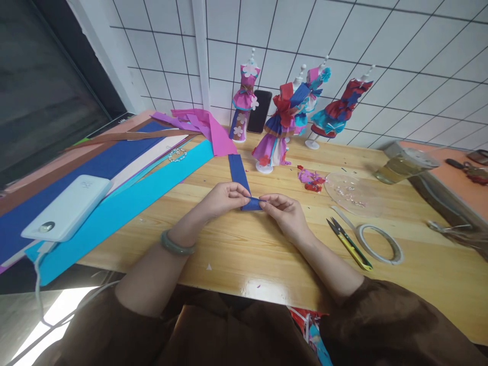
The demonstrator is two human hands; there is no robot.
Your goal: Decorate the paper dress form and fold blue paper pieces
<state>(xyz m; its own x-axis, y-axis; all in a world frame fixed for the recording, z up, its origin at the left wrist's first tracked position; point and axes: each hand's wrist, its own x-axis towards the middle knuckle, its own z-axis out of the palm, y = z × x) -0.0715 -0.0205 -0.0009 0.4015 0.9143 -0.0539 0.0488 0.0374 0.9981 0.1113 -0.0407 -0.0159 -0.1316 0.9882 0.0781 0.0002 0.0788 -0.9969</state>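
A dark blue crepe paper strip [239, 172] lies on the wooden table, its near end turned sideways between my hands. My left hand [224, 199] pinches the upper edge of that end between thumb and fingers. On the other side, my right hand [284, 211] pinches the same edge near its right corner. The edge looks folded over, though the fingertips partly hide it. To the right of my right hand lie yellow-handled thread snips [349, 245] and a roll of pale tape [380, 245] with a loose end.
Several mini dress forms in paper outfits [246, 96] stand at the back, with a phone [260, 112] against the wall. Coloured paper sheets [145, 188] and a white power bank [68, 207] fill the left. A clear dish [353, 195] and a cup [406, 165] stand right.
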